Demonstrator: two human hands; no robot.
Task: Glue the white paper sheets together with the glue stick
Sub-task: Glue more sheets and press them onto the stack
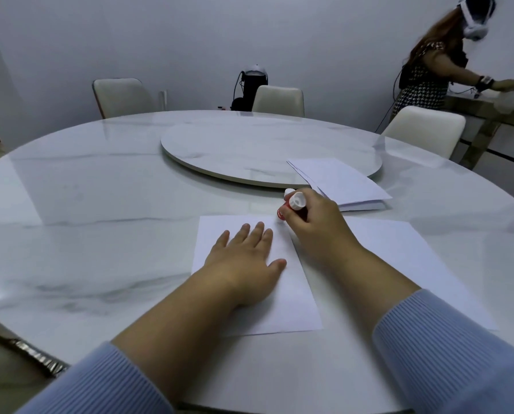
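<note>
**Glue stick held at top edge of near sheet**

Ribbed light-blue sleeves (446, 351) fill the bottom of the view, both forearms bare past the cuffs and reaching forward over the bench (85, 204), a round white marble-look top.

Left hand (245, 258): flat, palm down, fingers straight and slightly spread, thumb out to the right. It presses on the near white paper sheet (282, 306) and holds nothing.

Right hand (318, 225): fingers curled round the glue stick (293, 206), gripping its barrel.

Glue stick: red barrel with white print, white end facing up toward the camera. Long axis tilted, upper end leaning away and to the right, lower end down and to the left, at the far right corner of the near sheet. Whether the tip touches the paper cannot be told. A small white cap-like piece (288, 192) shows just behind the stick; detail unclear.

Near sheet: plain white, lies flat, long side running away from the camera. Second white sheet (399, 258) lies flat to its right, partly under the right forearm; the two look just beside each other. A stack of white paper (343, 182) rests farther back, right of centre, its far part on the rim of the round turntable (249, 147) in the bench middle.

Background: pale chairs (121, 95) round the bench; another person (425, 73) stands at far right by a side counter.
</note>
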